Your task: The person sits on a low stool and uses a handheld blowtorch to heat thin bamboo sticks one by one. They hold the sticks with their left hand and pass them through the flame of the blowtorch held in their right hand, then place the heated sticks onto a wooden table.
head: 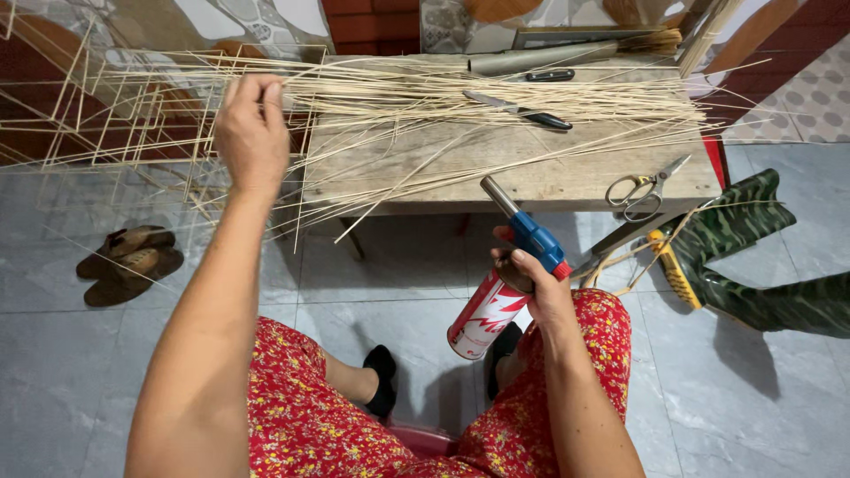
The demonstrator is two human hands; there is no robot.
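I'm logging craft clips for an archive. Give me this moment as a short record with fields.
Setting: low wooden table on a grey tiled floor
Left hand: raised, pinching thin bamboo strips
Right hand: grip closed on a gas torch, nozzle pointing up toward the table
On table: knife, scissors
On floor: brown sandals at left, green camouflage boots at right
Clothing: red floral garment

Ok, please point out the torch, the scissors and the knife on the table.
torch (529, 232): head view, on its blue head.
scissors (639, 190): head view, near the pivot.
knife (496, 102): head view, on the blade.
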